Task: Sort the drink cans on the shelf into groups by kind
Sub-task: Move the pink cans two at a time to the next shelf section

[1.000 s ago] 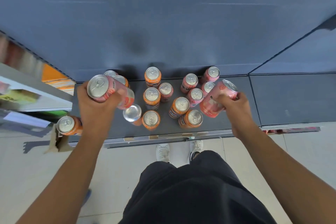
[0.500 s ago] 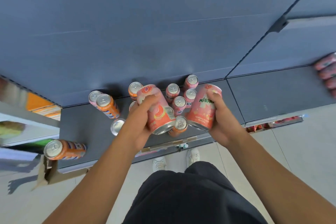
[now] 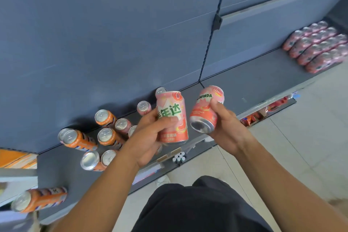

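Note:
My left hand (image 3: 148,137) grips a pink peach can (image 3: 172,117) above the shelf's front edge, its label facing me. Beside it my right hand (image 3: 226,128) grips a second pink can (image 3: 206,108), tilted with its base toward me. Both cans are lifted off the dark shelf (image 3: 244,88). Below and left stand several orange cans (image 3: 107,136) mixed with pink cans (image 3: 144,107). One orange can (image 3: 37,200) stands apart at the far left. A block of several pink cans (image 3: 316,47) is lined up at the far right of the shelf.
A blue back panel (image 3: 113,34) rises behind the shelf, split by a dark vertical divider (image 3: 212,30). Price-tag rail (image 3: 263,103) runs along the shelf's front. Orange packaging (image 3: 17,160) shows at the left. The tiled floor (image 3: 301,137) and my dark trousers are below.
Both hands have carried their pink cans to the right and turned them. The view has swung right, bringing the block of pink cans at the far right into sight.

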The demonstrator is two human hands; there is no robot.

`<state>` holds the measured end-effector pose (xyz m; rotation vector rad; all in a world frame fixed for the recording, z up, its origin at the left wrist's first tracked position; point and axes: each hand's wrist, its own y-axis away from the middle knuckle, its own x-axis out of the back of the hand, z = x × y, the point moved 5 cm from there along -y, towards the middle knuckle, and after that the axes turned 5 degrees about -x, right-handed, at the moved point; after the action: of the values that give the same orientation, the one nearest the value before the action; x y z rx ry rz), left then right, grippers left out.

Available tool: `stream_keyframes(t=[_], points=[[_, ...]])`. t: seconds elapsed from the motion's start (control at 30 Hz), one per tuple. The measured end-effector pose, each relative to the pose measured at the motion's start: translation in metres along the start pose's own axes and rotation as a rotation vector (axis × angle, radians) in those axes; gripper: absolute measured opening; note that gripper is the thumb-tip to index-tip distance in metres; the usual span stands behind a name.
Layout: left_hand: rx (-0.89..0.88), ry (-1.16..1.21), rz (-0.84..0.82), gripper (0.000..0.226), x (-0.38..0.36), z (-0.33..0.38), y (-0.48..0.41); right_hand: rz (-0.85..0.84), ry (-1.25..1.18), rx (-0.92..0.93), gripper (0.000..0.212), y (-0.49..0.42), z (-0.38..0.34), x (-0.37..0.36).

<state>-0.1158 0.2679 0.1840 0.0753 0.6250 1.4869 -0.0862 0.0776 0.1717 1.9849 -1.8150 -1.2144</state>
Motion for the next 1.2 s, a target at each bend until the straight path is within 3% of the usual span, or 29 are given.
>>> stream_keyframes(t=[0.13,0.27,0.33,0.53,0.7,0.93,1.07,1.2], points=[[-0.025,-0.128,0.009,0.052,-0.064,-0.009,-0.012,0.052,-0.087,0.039,0.062,0.014,-0.03,0.066],[-0.105,-0.27,-0.008,0.047,-0.132,-0.021,-0.025,0.132,0.132,0.12,0.074,0.036,-0.063,0.132],[-0.119,-0.316,-0.027,0.054,-0.167,-0.027,-0.031,0.169,0.21,0.143,0.07,0.05,-0.08,0.162],[-0.155,-0.401,-0.121,0.047,-0.259,-0.044,-0.047,0.16,0.221,0.178,0.065,0.088,-0.108,0.236],[-0.21,-0.444,-0.225,0.065,-0.317,-0.053,-0.063,0.249,0.278,0.319,0.047,0.114,-0.133,0.281],[-0.36,-0.624,-0.452,0.075,-0.379,-0.045,-0.099,0.398,0.425,0.468,0.077,0.128,-0.166,0.333],[-0.397,-0.734,-0.526,0.068,-0.409,-0.041,-0.132,0.438,0.448,0.504,0.077,0.12,-0.192,0.356],[-0.405,-0.791,-0.583,0.078,-0.433,-0.04,-0.178,0.473,0.45,0.518,0.077,0.101,-0.228,0.377]])
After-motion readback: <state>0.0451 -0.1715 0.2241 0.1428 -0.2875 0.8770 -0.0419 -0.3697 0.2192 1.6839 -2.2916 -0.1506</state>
